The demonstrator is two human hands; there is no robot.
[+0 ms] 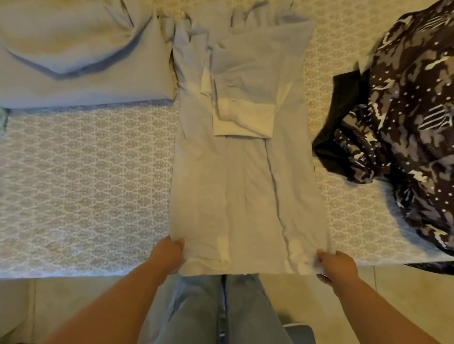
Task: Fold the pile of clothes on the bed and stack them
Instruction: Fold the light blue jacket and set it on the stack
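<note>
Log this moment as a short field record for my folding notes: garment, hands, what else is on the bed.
garment: light blue shirt, laid flat lengthwise on the bed, sleeves folded in
left hand: pinches the shirt's near left corner
right hand: pinches the shirt's near right corner
unfolded pile: dark patterned clothes, right of the shirt
other: blue pillow, far left
stack: none seen

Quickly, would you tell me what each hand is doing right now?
Left hand: pinching the near left corner of the light blue shirt.
Right hand: pinching the shirt's near right corner.
</note>
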